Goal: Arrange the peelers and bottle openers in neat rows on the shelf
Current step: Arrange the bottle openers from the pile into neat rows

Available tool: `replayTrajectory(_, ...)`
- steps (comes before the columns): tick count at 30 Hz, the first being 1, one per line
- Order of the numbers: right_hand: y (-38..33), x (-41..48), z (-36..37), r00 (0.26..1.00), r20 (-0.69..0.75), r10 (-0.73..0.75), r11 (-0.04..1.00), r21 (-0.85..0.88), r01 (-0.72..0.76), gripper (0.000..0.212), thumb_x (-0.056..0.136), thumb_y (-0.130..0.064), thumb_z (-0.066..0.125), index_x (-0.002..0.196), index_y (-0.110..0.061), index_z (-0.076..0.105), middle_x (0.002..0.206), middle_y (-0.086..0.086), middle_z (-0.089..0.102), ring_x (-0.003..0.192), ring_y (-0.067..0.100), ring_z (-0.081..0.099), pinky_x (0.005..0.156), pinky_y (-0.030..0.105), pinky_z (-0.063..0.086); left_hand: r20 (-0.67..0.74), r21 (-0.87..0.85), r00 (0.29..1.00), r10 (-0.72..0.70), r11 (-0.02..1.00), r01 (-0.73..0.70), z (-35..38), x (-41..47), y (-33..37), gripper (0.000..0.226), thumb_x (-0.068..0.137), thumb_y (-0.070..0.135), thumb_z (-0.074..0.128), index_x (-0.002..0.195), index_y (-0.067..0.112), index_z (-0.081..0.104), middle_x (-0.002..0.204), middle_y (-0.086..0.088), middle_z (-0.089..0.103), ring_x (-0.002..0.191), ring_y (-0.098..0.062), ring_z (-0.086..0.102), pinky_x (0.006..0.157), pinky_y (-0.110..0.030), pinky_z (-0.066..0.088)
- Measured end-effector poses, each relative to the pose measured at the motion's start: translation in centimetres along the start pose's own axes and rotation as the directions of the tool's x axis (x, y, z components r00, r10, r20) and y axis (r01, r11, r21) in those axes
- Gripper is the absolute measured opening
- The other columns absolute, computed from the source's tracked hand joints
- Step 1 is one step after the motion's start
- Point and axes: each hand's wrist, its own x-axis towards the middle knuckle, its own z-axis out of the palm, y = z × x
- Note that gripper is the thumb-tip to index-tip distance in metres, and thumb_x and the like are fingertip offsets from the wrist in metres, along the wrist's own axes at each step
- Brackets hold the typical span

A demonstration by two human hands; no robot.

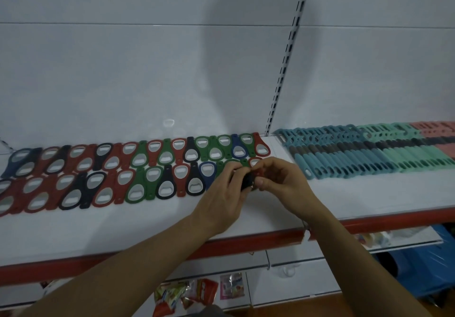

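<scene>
Across the left and middle of the frame, the bottle openers [138, 169] lie flat in two rows on the white shelf [344, 193]. They are red, black, green and blue, each with a metal mouth, and they are nested head to tail. The front row stops short just left of centre frame, where both hands meet.

The left hand [221, 203] has its fingers curled round a black opener [247, 181], holding it just above the shelf at the open end of the front row. The right hand [283, 183] pinches the same piece from the other side with thumb and fingertips. A bit of red shows between the fingers; I cannot tell whether it is a second opener in the grip or one lying in the row behind.

An opener looks light, stiff and flat, with a slightly grippy coating, so it should not slip. It is probably best taken by the narrow tail or the side edges, leaving the wide head free to drop into its gap.

To the right, past the slotted upright [285, 65], the peelers [369, 154] lie packed side by side, blue, then green, then pink. Packets [187, 294] sit lower centre.
</scene>
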Motion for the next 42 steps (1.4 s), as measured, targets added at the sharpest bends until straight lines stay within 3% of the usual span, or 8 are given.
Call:
replayTrajectory(4, -0.1, 0.4, 0.0, 0.987, -0.150, 0.048, 0.999, 0.016, -0.046, 0.010, 0.096, -0.006, 0.064, 0.105, 0.000, 0.064, 0.093, 0.018, 0.071, 0.075, 0.028, 0.065, 0.064, 0.033, 0.053, -0.034, -0.018, 0.999, 0.015, 1.000, -0.015, -0.4, 0.0, 0.1, 0.030, 0.104, 0.024, 0.044, 0.129, 0.009, 0.048, 0.134, -0.011, 0.045, 0.109, -0.023, 0.056, 0.091, -0.038, 0.055)
replayTrajectory(7, -0.6, 1.3, -1.7, 0.916, -0.361, 0.174, 0.984, 0.029, -0.175, 0.008, 0.100, -0.011, 0.060, 0.093, -0.007, 0.062, 0.069, 0.004, 0.070, 0.055, 0.016, 0.059, 0.051, 0.028, 0.046, -0.050, 0.083, 0.997, 0.064, 0.995, -0.060, -0.3, -0.1, -0.1, 0.028, 0.100, 0.026, 0.050, 0.122, 0.009, 0.056, 0.127, -0.011, 0.051, 0.105, -0.024, 0.056, 0.087, -0.041, 0.054)
replayTrajectory(10, -0.4, 2.9, -4.0, 0.885, -0.432, 0.175, 0.930, -0.222, -0.292, 0.009, 0.098, -0.021, 0.065, 0.097, -0.013, 0.068, 0.075, 0.001, 0.072, 0.062, 0.014, 0.068, 0.062, 0.034, 0.057, 0.052, 0.222, 0.989, 0.139, 0.964, -0.147, 0.3, 0.8, -0.2, 0.028, 0.096, 0.030, 0.053, 0.117, 0.012, 0.058, 0.117, -0.007, 0.056, 0.098, -0.025, 0.057, 0.083, -0.042, 0.052)
replayTrajectory(14, 0.8, 4.8, -4.2, 0.902, -0.395, 0.174, 0.728, -0.565, -0.388, 0.022, 0.095, -0.035, 0.068, 0.106, -0.016, 0.072, 0.083, -0.003, 0.071, 0.066, 0.006, 0.064, 0.057, 0.020, 0.049, 0.094, 0.306, 0.983, 0.156, 0.935, -0.177, 1.4, 2.2, 0.5, 0.018, 0.088, 0.030, 0.054, 0.094, 0.015, 0.059, 0.095, -0.003, 0.058, 0.082, -0.022, 0.051, 0.070, -0.041, 0.049)
replayTrajectory(17, 2.1, 5.3, -3.5, 0.901, -0.400, 0.169, 0.634, -0.656, -0.410, 0.031, 0.095, -0.040, 0.068, 0.111, -0.014, 0.072, 0.094, 0.005, 0.074, 0.068, 0.010, 0.060, 0.054, 0.016, 0.042, 0.065, 0.339, 0.990, 0.122, 0.931, -0.137, 2.1, 1.9, 0.5, 0.020, 0.087, 0.030, 0.051, 0.096, 0.016, 0.060, 0.094, -0.002, 0.060, 0.084, -0.021, 0.050, 0.071, -0.036, 0.046)
replayTrajectory(23, 3.2, 3.2, -3.6, 0.900, -0.434, 0.034, 0.611, -0.704, -0.362, 0.018, 0.093, -0.023, 0.066, 0.108, -0.014, 0.070, 0.103, 0.004, 0.067, 0.094, 0.020, 0.062, 0.077, 0.028, 0.046, 0.132, 0.407, 0.990, 0.045, 0.908, -0.096, 2.2, 1.6, 0.4, 0.033, 0.088, 0.036, 0.047, 0.108, 0.018, 0.068, 0.117, -0.002, 0.062, 0.101, -0.023, 0.054, 0.080, -0.038, 0.045)
replayTrajectory(28, 3.5, 1.4, -3.3, 0.937, -0.333, 0.100, 0.565, -0.756, -0.329, 0.016, 0.089, -0.019, 0.070, 0.105, -0.017, 0.071, 0.102, 0.001, 0.062, 0.081, 0.013, 0.057, 0.068, 0.020, 0.043, 0.187, 0.402, 0.982, 0.001, 0.913, -0.077, 2.1, 1.7, 0.6, 0.040, 0.085, 0.037, 0.046, 0.111, 0.019, 0.070, 0.120, 0.000, 0.063, 0.102, -0.024, 0.056, 0.079, -0.039, 0.046)
replayTrajectory(42, 4.3, 0.7, -3.0, 0.953, -0.302, -0.029, 0.594, -0.772, -0.227, 0.014, 0.087, -0.018, 0.074, 0.101, -0.019, 0.077, 0.097, -0.006, 0.066, 0.069, -0.001, 0.047, 0.065, 0.009, 0.033, 0.217, 0.366, 0.976, -0.035, 0.929, -0.048, 2.2, 1.5, 0.5, 0.038, 0.084, 0.037, 0.045, 0.111, 0.021, 0.068, 0.114, 0.005, 0.063, 0.098, -0.022, 0.054, 0.077, -0.037, 0.046)
